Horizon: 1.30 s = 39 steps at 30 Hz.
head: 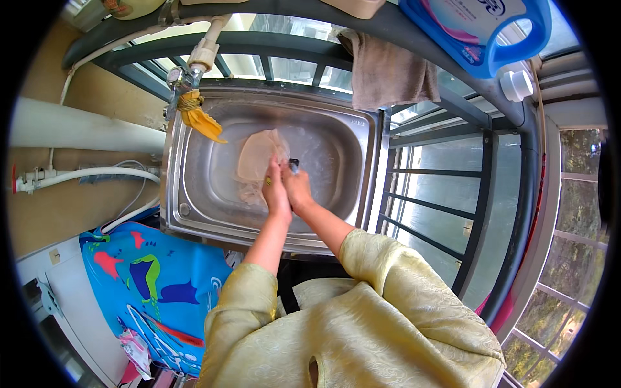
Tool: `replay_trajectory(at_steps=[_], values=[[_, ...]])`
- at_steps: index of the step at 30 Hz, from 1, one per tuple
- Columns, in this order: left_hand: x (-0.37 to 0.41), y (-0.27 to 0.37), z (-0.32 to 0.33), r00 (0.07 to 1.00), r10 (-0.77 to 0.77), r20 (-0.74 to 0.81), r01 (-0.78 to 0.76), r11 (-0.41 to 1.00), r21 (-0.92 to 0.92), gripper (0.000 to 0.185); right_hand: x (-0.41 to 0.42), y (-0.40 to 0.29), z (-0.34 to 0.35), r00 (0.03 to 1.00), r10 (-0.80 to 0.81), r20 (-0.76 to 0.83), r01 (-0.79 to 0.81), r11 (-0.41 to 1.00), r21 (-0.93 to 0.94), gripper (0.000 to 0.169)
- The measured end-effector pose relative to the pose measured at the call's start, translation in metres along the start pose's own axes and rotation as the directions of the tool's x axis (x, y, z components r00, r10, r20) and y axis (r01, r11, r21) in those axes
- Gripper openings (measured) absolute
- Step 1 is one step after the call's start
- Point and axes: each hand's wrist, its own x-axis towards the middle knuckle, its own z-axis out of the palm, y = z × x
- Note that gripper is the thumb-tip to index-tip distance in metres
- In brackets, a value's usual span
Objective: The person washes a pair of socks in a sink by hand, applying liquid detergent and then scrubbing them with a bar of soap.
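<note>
My left hand (275,191) and my right hand (297,188) are pressed close together over the middle of a stainless steel sink (199,160). A thin, sheer beige cloth (257,154) spreads from the fingertips of my left hand; more of it lies crumpled in the basin below. A patterned ring sits on a left finger. Out of my right fist sticks a small black-ended object (294,164), whose kind I cannot make out. The palms and part of the cloth are hidden between the hands.
A metal tap (178,80) with a yellow cloth (201,121) tied on it overhangs the basin's left corner. Behind hangs a brown towel (388,70); a blue detergent bottle (478,34) stands on the ledge. A patterned blue cover (160,286) lies left, railings (432,169) right.
</note>
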Motion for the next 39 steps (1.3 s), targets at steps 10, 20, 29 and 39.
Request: replay_trajectory(at_steps=[10,20,29,39], values=[[-0.005,-0.005,-0.026,0.795,0.475,0.377,-0.569,0.367,0.736,0.034,0.003,-0.032,0.0,0.78,0.502,0.375,-0.617,0.514,0.596,0.057],[0.01,0.016,-0.026,0.737,0.579,0.349,-0.659,0.498,0.563,0.01,0.012,-0.001,0.009,0.816,0.377,0.438,-0.577,0.528,0.623,0.031],[0.003,0.021,-0.021,0.577,0.628,0.522,-0.781,0.239,0.576,0.017,0.016,0.003,-0.01,0.799,0.339,0.496,-0.6,0.477,0.642,0.027],[0.007,0.009,-0.025,0.682,0.579,0.446,-0.699,0.338,0.63,0.018,0.008,0.015,-0.005,0.805,0.386,0.45,-0.592,0.47,0.655,0.028]])
